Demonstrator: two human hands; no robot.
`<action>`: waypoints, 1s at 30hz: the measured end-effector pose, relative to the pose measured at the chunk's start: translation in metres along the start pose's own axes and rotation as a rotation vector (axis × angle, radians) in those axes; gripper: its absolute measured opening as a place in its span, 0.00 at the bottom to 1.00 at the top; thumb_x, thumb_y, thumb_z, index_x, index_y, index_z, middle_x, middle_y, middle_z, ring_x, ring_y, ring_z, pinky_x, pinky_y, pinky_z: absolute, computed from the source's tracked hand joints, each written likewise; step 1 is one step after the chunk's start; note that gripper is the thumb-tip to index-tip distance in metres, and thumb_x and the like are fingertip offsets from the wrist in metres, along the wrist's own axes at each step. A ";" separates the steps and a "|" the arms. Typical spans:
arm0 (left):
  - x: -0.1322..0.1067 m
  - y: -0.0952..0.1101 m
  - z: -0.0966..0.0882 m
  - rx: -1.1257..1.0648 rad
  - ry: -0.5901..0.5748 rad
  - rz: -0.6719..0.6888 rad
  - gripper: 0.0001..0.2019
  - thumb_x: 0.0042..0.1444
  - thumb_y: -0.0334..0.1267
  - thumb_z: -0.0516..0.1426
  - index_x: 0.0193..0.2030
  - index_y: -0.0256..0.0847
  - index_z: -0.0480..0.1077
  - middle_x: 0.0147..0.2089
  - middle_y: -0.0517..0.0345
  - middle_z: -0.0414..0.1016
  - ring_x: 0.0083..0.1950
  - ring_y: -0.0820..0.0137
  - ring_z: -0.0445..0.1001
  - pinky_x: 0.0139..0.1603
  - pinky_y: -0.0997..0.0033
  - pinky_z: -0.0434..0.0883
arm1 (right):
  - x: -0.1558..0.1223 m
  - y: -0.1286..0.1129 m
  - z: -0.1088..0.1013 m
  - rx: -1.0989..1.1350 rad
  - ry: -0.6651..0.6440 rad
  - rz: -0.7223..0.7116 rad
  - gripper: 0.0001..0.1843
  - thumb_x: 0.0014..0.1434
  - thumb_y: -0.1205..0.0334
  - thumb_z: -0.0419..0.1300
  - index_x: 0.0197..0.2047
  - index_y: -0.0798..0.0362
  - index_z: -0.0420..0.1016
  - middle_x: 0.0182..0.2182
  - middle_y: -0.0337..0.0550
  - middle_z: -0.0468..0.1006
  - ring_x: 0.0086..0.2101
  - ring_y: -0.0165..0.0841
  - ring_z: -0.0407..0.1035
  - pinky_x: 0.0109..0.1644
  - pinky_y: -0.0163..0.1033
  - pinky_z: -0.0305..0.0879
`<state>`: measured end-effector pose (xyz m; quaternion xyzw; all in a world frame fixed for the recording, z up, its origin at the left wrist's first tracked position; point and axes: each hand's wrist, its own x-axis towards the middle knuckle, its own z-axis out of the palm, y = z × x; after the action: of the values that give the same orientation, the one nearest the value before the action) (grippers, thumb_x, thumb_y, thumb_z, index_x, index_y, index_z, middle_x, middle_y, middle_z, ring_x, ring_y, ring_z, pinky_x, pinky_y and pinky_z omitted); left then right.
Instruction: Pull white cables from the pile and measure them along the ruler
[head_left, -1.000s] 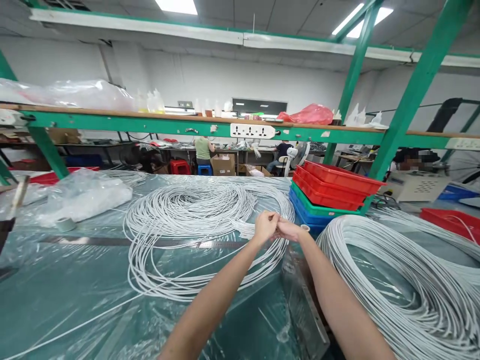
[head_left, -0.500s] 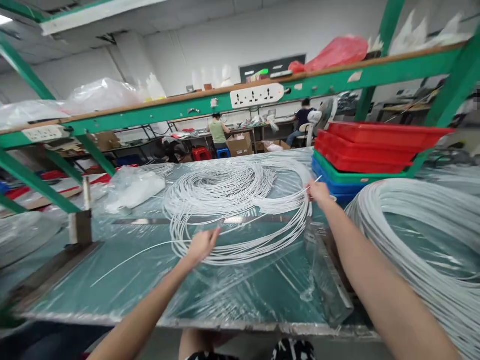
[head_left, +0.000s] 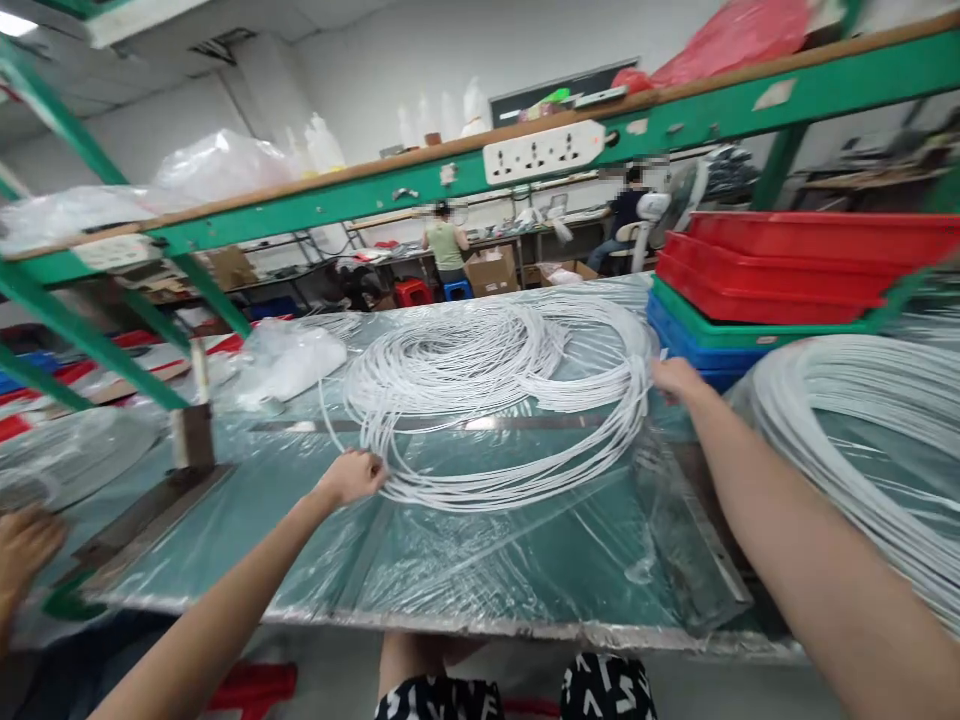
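Observation:
A loose coil of thin white cable lies on the plastic-covered table, overlapping a larger heap of the same cable behind it. My left hand is closed on white cable at the coil's front left edge; a loose end of cable curves up beyond it. My right hand is closed at the coil's right side, where strands bunch together. Its fingers pinch white cable, though the fingertips are partly hidden.
Stacked red trays stand at the back right, beside another big cable coil. A metal bracket lies under plastic at right. A co-worker's hand shows at far left. A green shelf beam crosses above the table.
My left hand has moved left, to the coil's left edge, and the loose cable end now points up and away. My right hand stays at the coil's right side. A co-worker's hand has appeared at left.

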<state>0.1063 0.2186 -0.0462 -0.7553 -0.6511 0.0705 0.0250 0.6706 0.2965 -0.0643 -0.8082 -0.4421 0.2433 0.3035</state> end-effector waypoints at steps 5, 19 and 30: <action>0.025 0.034 0.017 -0.055 0.227 0.215 0.14 0.58 0.43 0.46 0.32 0.45 0.72 0.40 0.49 0.78 0.49 0.56 0.74 0.54 0.58 0.65 | -0.005 -0.013 0.003 0.002 -0.190 0.051 0.15 0.66 0.59 0.54 0.36 0.59 0.77 0.15 0.40 0.66 0.17 0.31 0.62 0.26 0.36 0.67; 0.066 0.318 0.015 -0.332 0.190 0.614 0.17 0.70 0.40 0.44 0.43 0.40 0.74 0.46 0.47 0.78 0.53 0.59 0.74 0.56 0.59 0.64 | 0.004 -0.019 0.005 0.091 -0.104 -0.076 0.16 0.67 0.57 0.53 0.34 0.57 0.76 0.19 0.42 0.69 0.19 0.31 0.66 0.25 0.35 0.66; 0.099 0.359 0.013 -0.382 0.152 0.550 0.15 0.68 0.37 0.46 0.39 0.40 0.73 0.45 0.46 0.79 0.51 0.61 0.77 0.46 0.67 0.67 | 0.008 -0.024 0.001 0.101 0.117 -0.005 0.19 0.66 0.50 0.54 0.53 0.52 0.74 0.33 0.47 0.80 0.32 0.36 0.76 0.32 0.34 0.67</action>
<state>0.4706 0.2617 -0.1126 -0.8967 -0.4209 -0.1051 -0.0883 0.6604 0.3139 -0.0494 -0.8037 -0.4126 0.2168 0.3700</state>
